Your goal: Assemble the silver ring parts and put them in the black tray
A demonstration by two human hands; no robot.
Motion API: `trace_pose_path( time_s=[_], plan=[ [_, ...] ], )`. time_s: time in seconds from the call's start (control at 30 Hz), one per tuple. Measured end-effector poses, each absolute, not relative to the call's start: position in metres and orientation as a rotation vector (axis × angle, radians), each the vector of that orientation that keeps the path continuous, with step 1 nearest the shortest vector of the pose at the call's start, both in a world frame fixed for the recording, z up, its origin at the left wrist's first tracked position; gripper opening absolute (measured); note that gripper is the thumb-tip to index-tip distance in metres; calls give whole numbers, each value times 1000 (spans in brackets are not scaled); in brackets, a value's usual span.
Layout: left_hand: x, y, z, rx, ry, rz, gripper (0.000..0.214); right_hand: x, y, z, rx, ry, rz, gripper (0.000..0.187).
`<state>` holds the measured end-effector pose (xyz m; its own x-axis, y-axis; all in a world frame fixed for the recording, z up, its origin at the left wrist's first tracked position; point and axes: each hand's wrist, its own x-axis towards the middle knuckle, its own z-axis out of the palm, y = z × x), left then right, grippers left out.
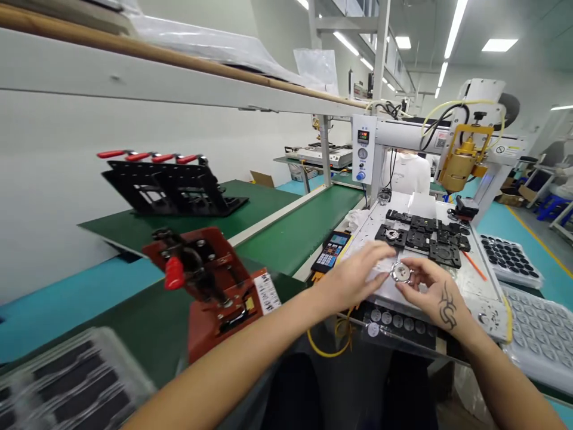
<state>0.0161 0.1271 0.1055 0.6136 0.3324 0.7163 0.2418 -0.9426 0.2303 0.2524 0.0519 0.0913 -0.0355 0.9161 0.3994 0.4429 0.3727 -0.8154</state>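
My right hand [432,289] grips a round silver watch case [401,273] by its edge, between thumb and fingers, above the front of the white machine bed. Close on its left is my left hand [358,275], fingers apart and holding nothing; whether a fingertip touches the case I cannot tell. Behind the hands, a black fixture [421,236] lies on the bed. Another round metal watch part [393,235] sits in the fixture's left block.
A gold dispensing head [459,170] hangs over the bed from a gantry. Left of the bed are a keypad controller [332,251] and a red toggle-clamp jig [219,286]. Trays of round parts [510,260] lie at the right. A person [407,170] is behind the machine.
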Motion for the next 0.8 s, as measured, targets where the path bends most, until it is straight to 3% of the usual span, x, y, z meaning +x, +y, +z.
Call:
trace_pose_path(
  time_s=[0.2, 0.4, 0.6, 0.8],
  plan=[
    [51, 244, 132, 2498, 856, 623, 64, 301, 66, 115, -1420, -1612, 331, 41],
    [72, 295, 136, 2507, 756, 300, 48, 318, 51, 130, -1516, -1610, 336, 44],
    [80, 302, 137, 2485, 738, 325, 47, 317, 89, 130, -1544, -1698, 321, 43],
    [64, 284, 152, 2359, 691, 710, 50, 294, 167, 131, -1542, -1951, 242, 31]
  ],
)
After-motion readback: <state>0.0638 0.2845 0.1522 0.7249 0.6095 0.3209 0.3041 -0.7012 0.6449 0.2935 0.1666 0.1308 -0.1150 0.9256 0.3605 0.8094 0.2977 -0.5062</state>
